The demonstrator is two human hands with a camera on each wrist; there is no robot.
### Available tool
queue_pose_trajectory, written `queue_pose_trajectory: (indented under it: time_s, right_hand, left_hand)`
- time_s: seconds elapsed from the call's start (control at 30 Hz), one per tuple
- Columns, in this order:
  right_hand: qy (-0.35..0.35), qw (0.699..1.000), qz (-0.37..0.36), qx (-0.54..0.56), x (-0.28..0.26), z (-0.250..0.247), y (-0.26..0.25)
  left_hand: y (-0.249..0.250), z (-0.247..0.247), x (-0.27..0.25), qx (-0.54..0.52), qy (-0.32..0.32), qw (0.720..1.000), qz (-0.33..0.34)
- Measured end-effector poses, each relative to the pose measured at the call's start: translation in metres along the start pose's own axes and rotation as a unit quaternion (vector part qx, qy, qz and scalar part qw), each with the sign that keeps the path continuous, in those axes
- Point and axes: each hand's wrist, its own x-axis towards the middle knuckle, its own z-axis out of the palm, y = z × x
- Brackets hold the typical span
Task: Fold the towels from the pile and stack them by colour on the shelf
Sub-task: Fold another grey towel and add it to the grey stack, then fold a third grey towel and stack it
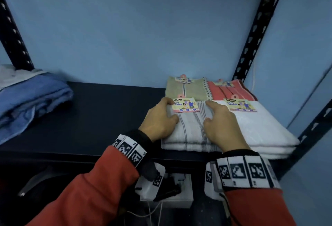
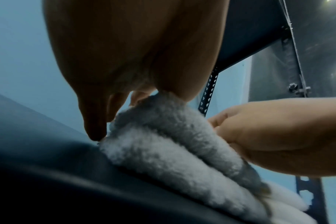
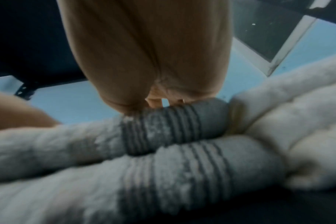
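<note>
A folded white towel with grey stripes lies on the dark shelf, on top of a second one like it. My left hand holds its far-left edge by the paper label: the thumb presses on top and the fingers run down the side, pinching the top fold into a ridge. My right hand rests flat on the towel's right half, fingers straight. Right beside it sits a stack of plain white towels. Behind lie a folded olive towel and a folded coral towel.
Crumpled blue towels are heaped at the shelf's left end, with bare shelf between them and the stacks. Black perforated posts frame the shelf against a blue wall. A white box and cables sit below the shelf.
</note>
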Motion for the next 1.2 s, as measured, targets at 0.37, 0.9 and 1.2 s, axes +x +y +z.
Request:
queue_pose_trajectory:
  time_s: [0.37,0.9,1.2]
  right_hand:
    - [-0.032,0.979,-0.056,-0.192,-0.020,0.045,-0.003]
    - [-0.065,0.956,-0.253,-0.136,-0.066,0.127,-0.108]
    - [-0.136,0.943,-0.216,-0.215,-0.056,0.133,-0.116]
  left_hand:
    - [-0.002,0.007,-0.001,0.010,-0.060,0.997,0.046]
    - [-0.115,-0.204,-0.020,0.259,0.113,0.957,-0.068]
    - [-0.187,-0.275,-0.031,0.151,0.292,0.906,-0.265]
